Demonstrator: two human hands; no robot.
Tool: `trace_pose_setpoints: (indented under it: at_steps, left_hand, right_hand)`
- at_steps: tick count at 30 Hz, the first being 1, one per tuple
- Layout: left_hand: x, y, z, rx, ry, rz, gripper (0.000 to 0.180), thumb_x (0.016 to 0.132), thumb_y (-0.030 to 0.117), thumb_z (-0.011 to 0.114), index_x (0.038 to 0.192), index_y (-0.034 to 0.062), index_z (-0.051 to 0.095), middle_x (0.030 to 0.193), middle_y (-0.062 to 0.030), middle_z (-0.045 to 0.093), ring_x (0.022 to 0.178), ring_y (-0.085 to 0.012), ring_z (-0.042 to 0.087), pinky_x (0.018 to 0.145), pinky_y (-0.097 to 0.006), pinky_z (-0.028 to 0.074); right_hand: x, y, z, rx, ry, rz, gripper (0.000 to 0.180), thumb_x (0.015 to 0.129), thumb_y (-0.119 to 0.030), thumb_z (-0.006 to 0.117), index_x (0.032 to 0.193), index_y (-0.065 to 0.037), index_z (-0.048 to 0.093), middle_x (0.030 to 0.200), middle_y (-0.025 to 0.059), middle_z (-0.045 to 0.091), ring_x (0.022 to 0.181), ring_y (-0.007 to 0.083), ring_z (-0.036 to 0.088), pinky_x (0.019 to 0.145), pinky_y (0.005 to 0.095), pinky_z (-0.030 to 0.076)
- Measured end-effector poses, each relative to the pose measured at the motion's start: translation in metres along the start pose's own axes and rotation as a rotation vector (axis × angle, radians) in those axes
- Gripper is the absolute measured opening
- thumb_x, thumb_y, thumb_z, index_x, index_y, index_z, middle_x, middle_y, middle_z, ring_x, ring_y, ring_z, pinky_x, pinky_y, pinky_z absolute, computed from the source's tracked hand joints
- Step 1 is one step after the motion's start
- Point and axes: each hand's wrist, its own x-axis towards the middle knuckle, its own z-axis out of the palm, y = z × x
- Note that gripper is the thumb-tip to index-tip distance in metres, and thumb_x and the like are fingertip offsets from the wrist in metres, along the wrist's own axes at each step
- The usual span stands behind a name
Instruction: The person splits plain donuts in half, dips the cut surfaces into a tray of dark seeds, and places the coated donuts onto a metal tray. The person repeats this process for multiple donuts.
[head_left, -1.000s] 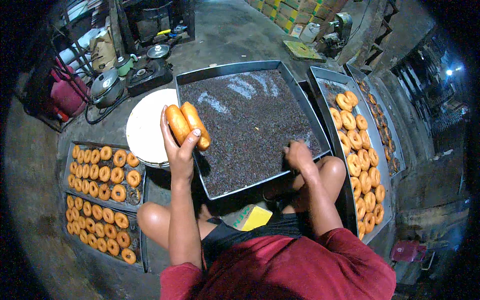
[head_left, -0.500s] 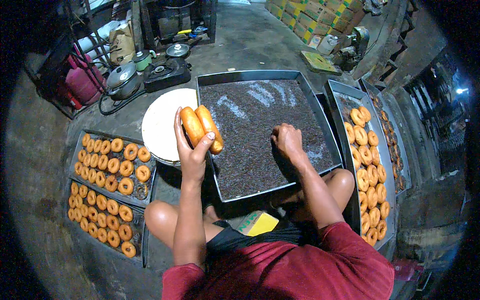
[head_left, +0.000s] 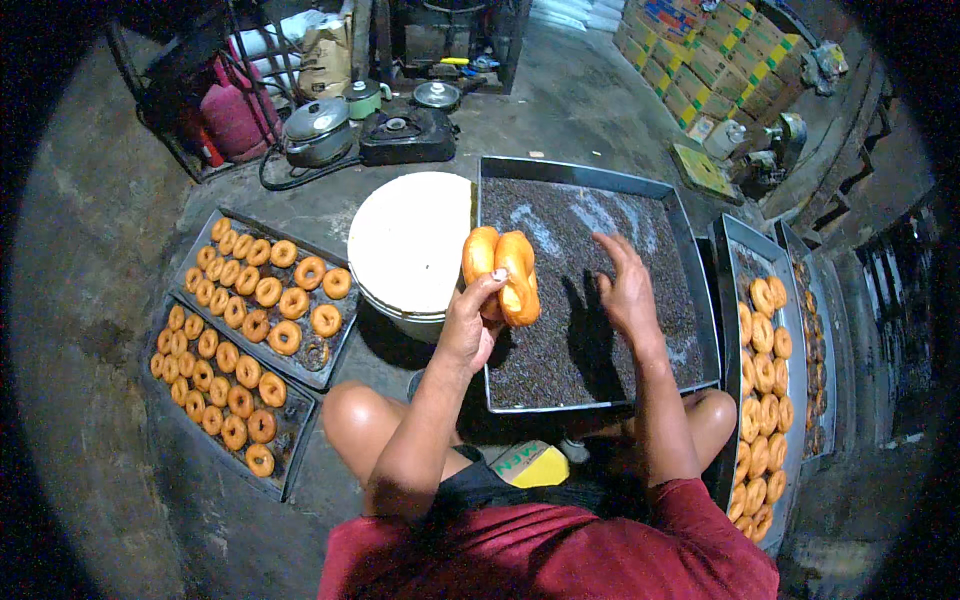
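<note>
I see the left hand [head_left: 470,325] raised above the near left corner of the big dark tray [head_left: 700,290], pinching two doughnuts [head_left: 502,272] together between thumb and fingers. The pair stands on edge, side by side and touching, its long axis running up and away from me and leaning slightly right. It hangs over the seam between the white bucket lid [head_left: 405,240] and the tray's bed of dark sprinkles [head_left: 560,340], nearer the tray side.

The right hand [head_left: 628,290] is spread, fingers apart and palm down, low over the sprinkles near the middle of the tray. It holds nothing; I cannot tell whether the fingertips touch the sprinkles. It lies to the right of the doughnuts and just beyond them, apart from them.

The left hand alone has the doughnuts, and the sprinkles lie directly below and to the right of them.

Two trays of plain doughnuts [head_left: 255,330] sit on the floor to my left, well apart from both hands. A long tray of doughnuts [head_left: 765,400] runs along my right, beside the dark tray's far edge.
</note>
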Motion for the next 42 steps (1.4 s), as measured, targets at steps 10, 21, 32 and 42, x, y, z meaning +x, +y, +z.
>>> trace_pose_setpoints:
  at_steps: [10,21,32,42]
  left_hand:
    - [0.002,-0.006,-0.005,-0.055,0.007,-0.023,0.054,0.097,0.038,0.058,0.14,0.0103,0.042,0.126,-0.0079,0.057,0.118,-0.0245,0.058,0.1,-0.045,0.05]
    - [0.003,-0.015,0.01,-0.205,-0.075,-0.02,0.064,0.102,0.061,0.031,0.138,0.0098,0.046,0.13,-0.0102,0.058,0.121,-0.0235,0.058,0.103,-0.042,0.047]
    - [0.001,0.032,-0.01,0.096,0.339,0.402,0.066,0.102,0.061,0.032,0.138,0.0071,0.046,0.126,-0.0111,0.057,0.114,-0.0227,0.058,0.101,-0.037,0.046]
    - [-0.018,0.123,-0.042,0.229,0.453,0.457,0.049,0.096,0.04,0.053,0.133,0.0084,0.049,0.114,-0.0062,0.059,0.105,-0.0203,0.06,0.093,-0.039,0.05]
  right_hand:
    - [-0.005,-0.062,0.022,0.418,-0.191,-0.233,0.068,0.08,-0.018,0.066,0.142,0.003,0.045,0.135,0.0225,0.056,0.124,0.0326,0.056,0.107,0.0395,0.042]
    - [0.005,-0.071,0.016,0.082,-0.135,-0.262,0.038,0.094,-0.016,0.052,0.131,-0.006,0.059,0.104,0.0205,0.06,0.1,0.0373,0.061,0.092,0.0432,0.048]
    - [0.071,-0.102,0.066,0.538,-0.574,-0.193,0.066,0.082,-0.035,0.072,0.14,-0.012,0.05,0.123,0.0197,0.061,0.114,0.028,0.058,0.099,0.0419,0.046]
    - [0.119,-0.091,0.227,-0.475,-0.365,-0.649,0.044,0.078,-0.031,0.07,0.119,-0.015,0.06,0.107,0.026,0.058,0.097,0.0452,0.061,0.078,0.0522,0.055]
